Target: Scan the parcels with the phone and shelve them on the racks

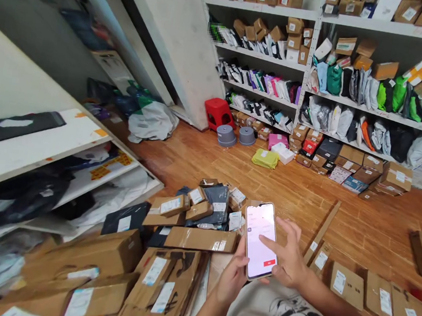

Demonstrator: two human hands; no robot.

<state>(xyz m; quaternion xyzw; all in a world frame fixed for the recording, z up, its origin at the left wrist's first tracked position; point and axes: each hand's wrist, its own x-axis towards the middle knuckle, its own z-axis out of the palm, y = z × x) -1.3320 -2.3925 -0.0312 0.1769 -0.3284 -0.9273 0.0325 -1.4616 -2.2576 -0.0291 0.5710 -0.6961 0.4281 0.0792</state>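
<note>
A smartphone (260, 239) with a lit white screen and a small red button near its bottom is held upright in front of me. My left hand (232, 277) grips its lower left edge. My right hand (288, 255) is beside and behind the phone's right edge, with a finger stretched across the middle of the screen. Below the hands is my white shirt with a black cartoon print (285, 314).
Several taped cardboard parcels (168, 279) and dark mailer bags (214, 198) lie piled on the wooden floor. White shelves (370, 112) full of parcels line the back wall. A shelf unit (46, 146) stands at left. A red stool (219, 112) and grey tubs (226, 135) sit farther back.
</note>
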